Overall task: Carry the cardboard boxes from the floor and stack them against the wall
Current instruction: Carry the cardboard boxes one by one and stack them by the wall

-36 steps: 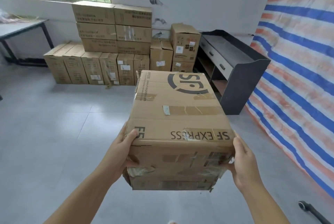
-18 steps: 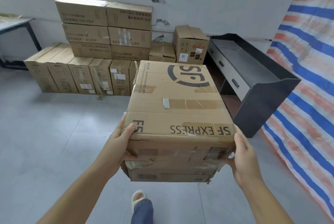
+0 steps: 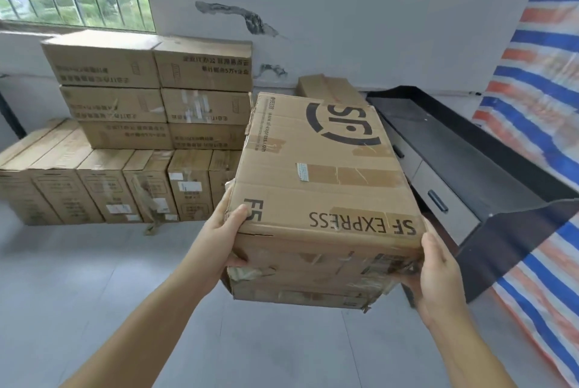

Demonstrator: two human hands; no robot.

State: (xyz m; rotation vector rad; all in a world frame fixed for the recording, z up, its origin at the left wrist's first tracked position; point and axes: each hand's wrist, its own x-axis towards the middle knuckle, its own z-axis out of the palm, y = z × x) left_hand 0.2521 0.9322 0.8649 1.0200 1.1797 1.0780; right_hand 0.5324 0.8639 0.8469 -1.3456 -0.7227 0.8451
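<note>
Both hands are carrying a brown taped cardboard box point(image 3: 316, 187) printed SF EXPRESS. The left hand point(image 3: 219, 238) and right hand point(image 3: 437, 274) are gripping its near corners, fingers curling underneath.

Bare storeroom: stacked cartons point(image 3: 150, 124) against wall, striped tarp point(image 3: 539, 105), concrete floor.

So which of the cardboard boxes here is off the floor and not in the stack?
The SF Express box, gripped at its near corners by the left hand and right hand. The other boxes stand stacked against the wall.
</note>
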